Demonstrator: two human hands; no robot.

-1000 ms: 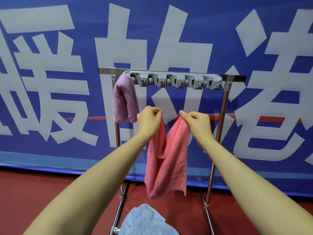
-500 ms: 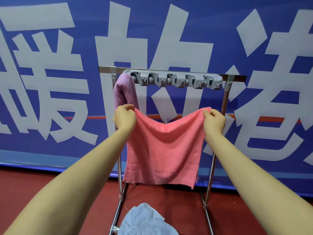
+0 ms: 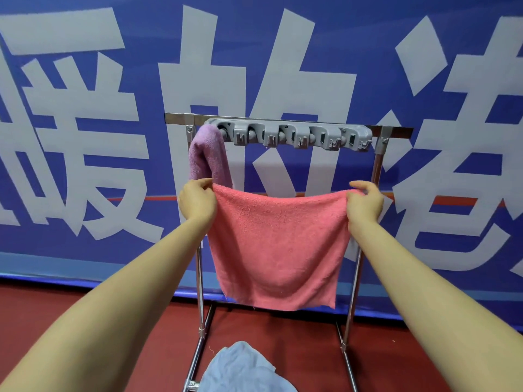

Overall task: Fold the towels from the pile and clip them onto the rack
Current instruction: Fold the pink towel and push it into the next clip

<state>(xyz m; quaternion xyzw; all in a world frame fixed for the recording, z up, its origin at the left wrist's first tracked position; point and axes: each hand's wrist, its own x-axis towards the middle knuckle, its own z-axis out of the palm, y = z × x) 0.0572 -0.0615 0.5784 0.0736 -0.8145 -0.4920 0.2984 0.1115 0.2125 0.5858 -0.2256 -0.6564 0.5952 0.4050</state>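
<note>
A pink towel (image 3: 278, 247) hangs spread flat in front of the metal rack (image 3: 377, 171). My left hand (image 3: 196, 200) pinches its top left corner and my right hand (image 3: 363, 205) pinches its top right corner, so the top edge sags a little between them. Above the towel, a grey clip bar (image 3: 294, 137) runs along the rack's top rail. A folded purple towel (image 3: 208, 155) hangs from the leftmost clip, just above my left hand.
A light blue towel (image 3: 240, 369) lies crumpled on the red floor near the rack's base. Behind the rack stands a blue banner (image 3: 85, 137) with large white characters. The rack's legs (image 3: 199, 321) run toward me on both sides.
The pink towel went from bunched between my close hands to spread wide. Both hands moved apart, then slightly further out, and the towel now hangs flat.
</note>
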